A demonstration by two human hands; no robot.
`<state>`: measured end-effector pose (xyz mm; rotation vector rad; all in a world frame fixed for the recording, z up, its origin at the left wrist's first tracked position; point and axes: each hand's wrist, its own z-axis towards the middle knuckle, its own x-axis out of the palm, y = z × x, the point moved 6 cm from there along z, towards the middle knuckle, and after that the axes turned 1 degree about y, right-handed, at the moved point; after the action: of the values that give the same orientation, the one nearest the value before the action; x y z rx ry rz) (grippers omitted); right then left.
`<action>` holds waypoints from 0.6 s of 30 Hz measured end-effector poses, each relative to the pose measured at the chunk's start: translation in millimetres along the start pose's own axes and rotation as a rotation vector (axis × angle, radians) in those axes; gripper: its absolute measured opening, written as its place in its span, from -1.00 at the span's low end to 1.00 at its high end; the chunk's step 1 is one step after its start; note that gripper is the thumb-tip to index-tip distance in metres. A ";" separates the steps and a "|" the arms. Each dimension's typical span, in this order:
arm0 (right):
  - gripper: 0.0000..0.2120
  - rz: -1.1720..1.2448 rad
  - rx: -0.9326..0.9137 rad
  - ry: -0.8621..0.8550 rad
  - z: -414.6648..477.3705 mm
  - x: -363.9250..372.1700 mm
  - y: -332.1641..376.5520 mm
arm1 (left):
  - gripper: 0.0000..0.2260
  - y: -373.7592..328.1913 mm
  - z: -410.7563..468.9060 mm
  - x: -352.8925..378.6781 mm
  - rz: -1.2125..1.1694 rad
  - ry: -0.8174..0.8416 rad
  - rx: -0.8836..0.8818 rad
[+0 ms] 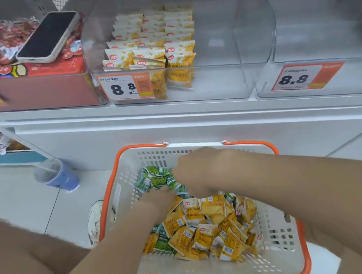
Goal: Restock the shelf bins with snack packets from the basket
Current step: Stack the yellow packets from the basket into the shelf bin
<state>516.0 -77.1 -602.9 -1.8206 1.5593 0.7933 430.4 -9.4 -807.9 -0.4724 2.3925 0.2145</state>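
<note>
Basket [108,195]: lower centre, holds yellow packets [213,226].
Right hand [200,167]: fingers curled round green packets [155,180].
Left hand [158,203]: fingers buried, grip unclear.

White basket [278,251] with orange rim holds yellow packets [216,228] and green packets [156,181] (phone [48,37] screen black).

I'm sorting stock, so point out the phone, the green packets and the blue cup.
phone [47,36]: head view, middle of its dark screen.
green packets [155,180]: head view, front of one packet in the cluster.
blue cup [64,179]: head view, its side wall.
</note>
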 end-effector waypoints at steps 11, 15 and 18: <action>-0.90 0.008 0.005 -0.019 9.3 -1.8 -9.8 | -0.09 -17.4 8.9 12.0 0.084 0.055 0.026; -0.85 0.027 0.012 -0.051 7.2 -5.2 -11.2 | -0.15 -12.9 19.7 22.3 0.055 0.004 0.024; -0.89 0.022 0.005 -0.070 4.0 -7.8 -10.7 | -0.10 -11.2 20.6 23.1 -0.022 -0.048 0.028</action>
<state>525.3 -67.8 -598.8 -1.7565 1.5382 0.8535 430.8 -20.5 -838.9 -0.4748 2.3399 0.1801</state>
